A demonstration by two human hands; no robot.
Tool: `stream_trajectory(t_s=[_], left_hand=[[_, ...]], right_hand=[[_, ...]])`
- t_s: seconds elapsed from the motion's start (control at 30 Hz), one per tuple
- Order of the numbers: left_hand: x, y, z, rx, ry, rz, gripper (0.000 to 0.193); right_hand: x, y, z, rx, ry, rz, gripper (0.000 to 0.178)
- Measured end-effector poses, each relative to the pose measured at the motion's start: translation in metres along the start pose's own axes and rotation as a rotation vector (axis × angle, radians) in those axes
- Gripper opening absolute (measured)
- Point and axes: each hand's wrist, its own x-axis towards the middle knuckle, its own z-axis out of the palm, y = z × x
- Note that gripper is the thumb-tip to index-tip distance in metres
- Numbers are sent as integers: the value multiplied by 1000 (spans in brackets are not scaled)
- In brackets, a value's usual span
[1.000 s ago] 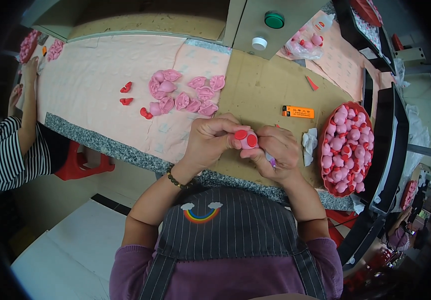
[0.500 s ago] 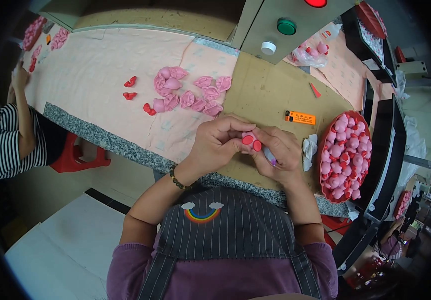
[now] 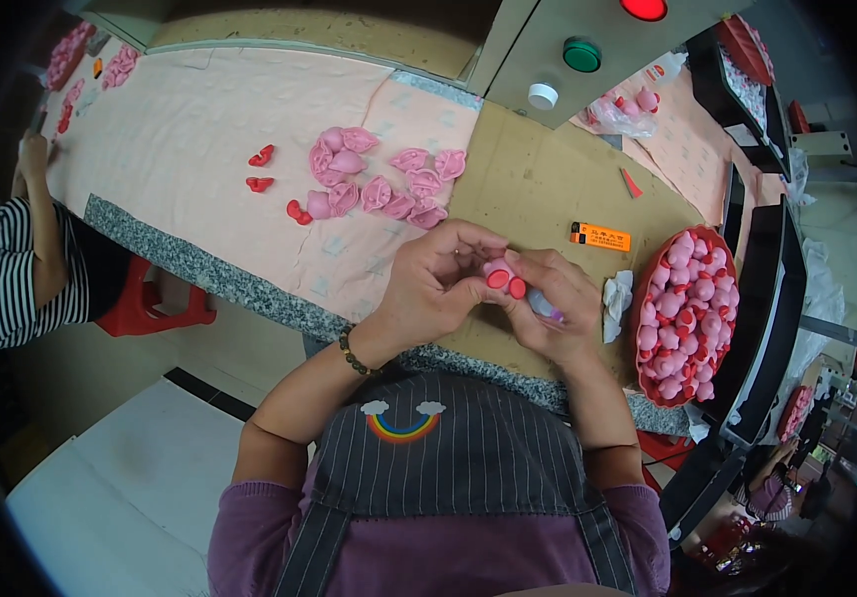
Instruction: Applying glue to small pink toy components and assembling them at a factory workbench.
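Note:
My left hand and my right hand meet over the table's near edge, both closed around a small pink toy piece with red round parts. A pale purple thing also sits in my right fingers. A pile of pink shell-like pieces lies on the peach cloth beyond my left hand. Three small red pieces lie to the left of the pile. A red bowl heaped with pink and red pieces stands to the right of my right hand.
An orange lighter and a crumpled white cloth lie on the brown cardboard. A grey box with red, green and white buttons stands behind. Another person in a striped shirt works at the left.
My hands have stayed together on the small piece, turning it slightly. The view has shifted, so the table and the button box sit lower in the picture.

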Motion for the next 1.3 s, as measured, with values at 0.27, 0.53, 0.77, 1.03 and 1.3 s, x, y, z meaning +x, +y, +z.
stream_trajectory(t_s=[0.27,0.53,0.77,1.03,1.3], left_hand=[[3,1,-8,250,-37,118,25],[0,-3,-5,103,8,38,19],[2,-4,-7,260,-27,101,15],[2,-1,0,302,74,37,13],[0,-8,1,408,-41,96,8]], right_hand=[[-4,-14,9,605,160,581,28],[2,-10,3,223,19,239,28],[7,-10,2,131,55,123,29],[1,1,4,127,36,138,29],[-11,4,4,-23,104,53,30]])
